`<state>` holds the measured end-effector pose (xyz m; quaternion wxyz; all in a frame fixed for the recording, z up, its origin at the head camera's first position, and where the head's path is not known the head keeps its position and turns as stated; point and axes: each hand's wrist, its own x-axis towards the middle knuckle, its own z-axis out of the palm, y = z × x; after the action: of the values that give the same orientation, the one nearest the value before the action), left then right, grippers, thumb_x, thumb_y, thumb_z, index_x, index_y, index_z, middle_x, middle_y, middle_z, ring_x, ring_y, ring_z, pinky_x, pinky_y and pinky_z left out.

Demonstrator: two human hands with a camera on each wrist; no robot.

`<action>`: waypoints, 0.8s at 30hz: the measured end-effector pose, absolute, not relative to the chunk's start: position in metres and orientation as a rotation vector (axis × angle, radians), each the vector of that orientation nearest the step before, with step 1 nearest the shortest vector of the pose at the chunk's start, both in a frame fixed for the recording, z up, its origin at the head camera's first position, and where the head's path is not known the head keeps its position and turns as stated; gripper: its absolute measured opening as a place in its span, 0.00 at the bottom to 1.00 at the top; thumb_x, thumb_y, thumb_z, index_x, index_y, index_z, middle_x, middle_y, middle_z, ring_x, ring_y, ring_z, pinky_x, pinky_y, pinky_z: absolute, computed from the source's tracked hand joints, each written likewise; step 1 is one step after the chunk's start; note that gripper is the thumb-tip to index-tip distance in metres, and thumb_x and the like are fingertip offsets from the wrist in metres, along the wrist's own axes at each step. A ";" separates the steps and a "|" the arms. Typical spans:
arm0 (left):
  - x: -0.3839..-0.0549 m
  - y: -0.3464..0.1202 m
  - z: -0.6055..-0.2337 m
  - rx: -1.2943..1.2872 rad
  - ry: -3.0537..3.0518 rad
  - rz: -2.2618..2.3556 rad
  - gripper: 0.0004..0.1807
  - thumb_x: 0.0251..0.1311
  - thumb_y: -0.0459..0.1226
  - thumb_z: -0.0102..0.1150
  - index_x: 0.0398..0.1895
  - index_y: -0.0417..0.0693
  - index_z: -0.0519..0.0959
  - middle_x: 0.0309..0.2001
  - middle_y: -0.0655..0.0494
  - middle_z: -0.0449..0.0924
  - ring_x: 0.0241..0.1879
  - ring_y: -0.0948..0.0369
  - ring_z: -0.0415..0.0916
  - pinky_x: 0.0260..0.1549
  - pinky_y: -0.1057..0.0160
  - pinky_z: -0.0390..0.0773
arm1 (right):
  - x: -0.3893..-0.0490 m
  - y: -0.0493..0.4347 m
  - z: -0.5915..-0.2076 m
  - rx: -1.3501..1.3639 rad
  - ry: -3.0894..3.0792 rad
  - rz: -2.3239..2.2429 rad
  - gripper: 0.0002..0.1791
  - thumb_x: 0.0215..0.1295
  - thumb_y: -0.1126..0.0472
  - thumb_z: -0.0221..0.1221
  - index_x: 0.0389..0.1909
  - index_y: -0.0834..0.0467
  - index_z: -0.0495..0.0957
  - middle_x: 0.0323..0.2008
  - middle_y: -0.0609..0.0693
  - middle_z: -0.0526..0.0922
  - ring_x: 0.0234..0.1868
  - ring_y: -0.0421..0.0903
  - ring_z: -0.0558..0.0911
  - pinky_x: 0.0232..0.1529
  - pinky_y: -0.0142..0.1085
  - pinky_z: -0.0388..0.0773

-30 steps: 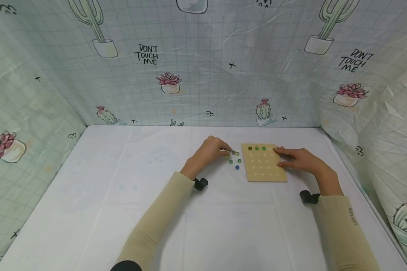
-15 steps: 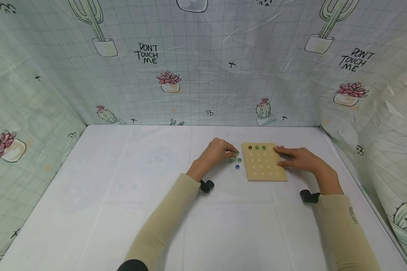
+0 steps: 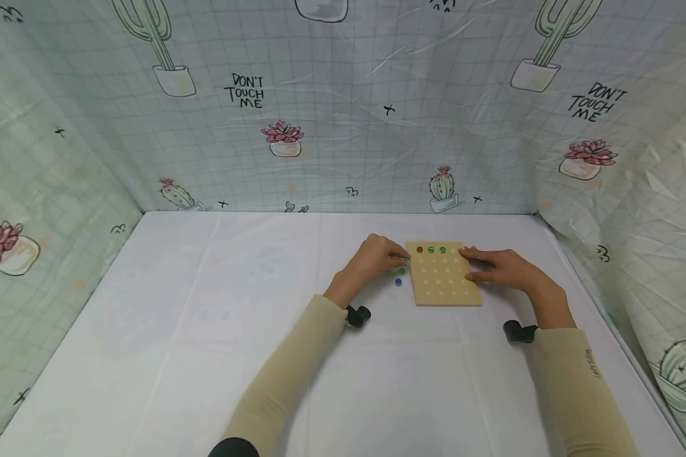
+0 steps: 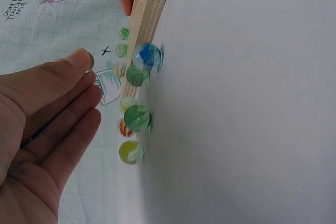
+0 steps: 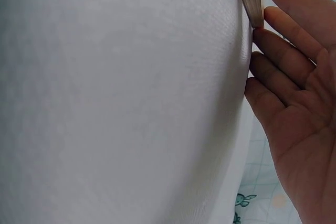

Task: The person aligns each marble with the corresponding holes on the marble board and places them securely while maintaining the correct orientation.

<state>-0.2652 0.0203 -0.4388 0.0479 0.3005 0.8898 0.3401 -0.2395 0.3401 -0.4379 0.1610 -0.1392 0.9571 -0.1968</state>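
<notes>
My left hand pinches a glass marble between thumb and index finger at the left edge of a light wooden board with rows of round hollows. Most of that marble is hidden by the thumb. Three marbles sit in the board's far row: a brownish one and two green ones, one of them a green marble. On the right, my right hand touches the board's edge with thumb and fingertips, its fingers fairly straight.
Left of the board, several loose marbles lie on the white tablecloth: a blue one, green ones, an orange-streaked one and a yellow-green one. A cactus-print sheet hangs behind the table.
My left hand has moved right from the loose marbles to the board's left edge, a marble now between its fingertips. The right hand and the board have stayed in place.
</notes>
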 end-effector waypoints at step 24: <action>-0.268 0.053 -0.444 0.872 2.711 1.125 0.12 0.61 0.43 0.70 0.47 0.53 0.90 0.45 0.61 0.89 0.47 0.68 0.83 0.42 0.77 0.77 | -0.241 0.341 -0.438 -0.401 2.733 -0.525 0.43 0.66 0.36 0.64 0.75 0.54 0.66 0.72 0.63 0.64 0.72 0.69 0.63 0.68 0.66 0.61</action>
<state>-0.2679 0.0525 -0.4438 0.0398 0.2847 0.8847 0.3670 -0.2415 0.3408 -0.4380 0.1641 -0.1406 0.9588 -0.1842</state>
